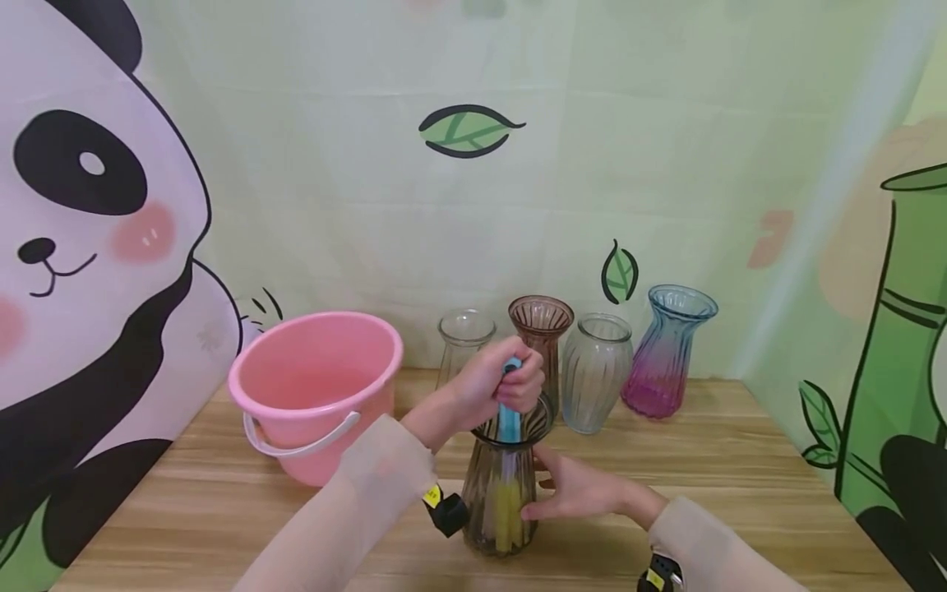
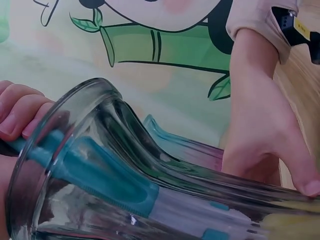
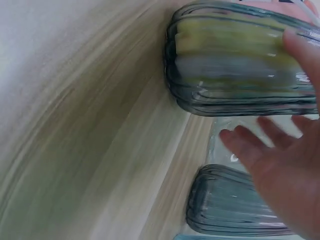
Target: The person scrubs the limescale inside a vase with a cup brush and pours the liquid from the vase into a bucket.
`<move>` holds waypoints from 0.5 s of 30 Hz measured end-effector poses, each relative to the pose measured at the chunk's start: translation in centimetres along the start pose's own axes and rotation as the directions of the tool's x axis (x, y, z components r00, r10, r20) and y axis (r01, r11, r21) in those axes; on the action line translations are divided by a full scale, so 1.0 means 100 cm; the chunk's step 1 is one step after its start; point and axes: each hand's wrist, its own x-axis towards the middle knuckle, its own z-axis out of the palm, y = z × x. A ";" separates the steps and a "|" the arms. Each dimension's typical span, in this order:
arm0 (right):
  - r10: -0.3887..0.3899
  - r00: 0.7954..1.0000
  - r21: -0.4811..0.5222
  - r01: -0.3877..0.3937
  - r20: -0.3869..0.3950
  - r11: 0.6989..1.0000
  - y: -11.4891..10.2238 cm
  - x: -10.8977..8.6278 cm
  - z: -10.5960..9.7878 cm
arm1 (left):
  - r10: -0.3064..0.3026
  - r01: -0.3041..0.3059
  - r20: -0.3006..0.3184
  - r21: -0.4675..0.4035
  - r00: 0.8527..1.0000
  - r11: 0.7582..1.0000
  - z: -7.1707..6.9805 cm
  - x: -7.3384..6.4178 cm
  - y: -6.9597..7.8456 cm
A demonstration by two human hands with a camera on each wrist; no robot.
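My left hand (image 1: 499, 380) grips the blue handle (image 1: 510, 421) of a sponge bottle brush, just above a smoky grey glass vase (image 1: 479, 493). Down inside this ribbed vase is the brush's yellow sponge (image 1: 507, 516), seen through the glass. In the left wrist view, a white neck (image 2: 197, 214) joins handle and sponge. The vase stands upright on the table. My right hand (image 1: 580, 487) is at its right side with fingers spread; the thumb (image 3: 302, 52) appears to touch the glass, while the other fingers (image 3: 245, 142) look apart from it in the right wrist view.
Behind stand a clear vase (image 1: 453, 349), a brown vase (image 1: 551, 345), a rounded clear vase (image 1: 595, 378) and a blue-to-pink vase (image 1: 666, 353). A pink bucket (image 1: 333, 440) with a white handle is at left. Printed cloth (image 1: 355, 197) backs the wooden table (image 1: 710, 460).
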 end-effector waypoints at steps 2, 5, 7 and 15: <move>-0.011 1.000 0.031 0.010 0.015 0.999 0.002 0.002 -0.001 | 0.005 -0.005 -0.001 0.003 1.000 1.000 0.000 0.000 0.000; -0.033 0.999 0.069 0.032 0.015 0.997 0.006 0.003 0.000 | 0.008 -0.008 -0.005 0.010 1.000 1.000 0.000 0.000 0.000; -0.038 0.999 0.087 0.037 0.008 0.995 0.009 0.003 0.001 | 0.009 -0.009 -0.005 0.014 1.000 1.000 0.001 0.000 0.001; -0.033 0.999 0.144 0.034 -0.008 0.989 0.010 0.004 0.005 | 0.001 -0.001 -0.004 0.023 1.000 1.000 0.006 0.006 0.020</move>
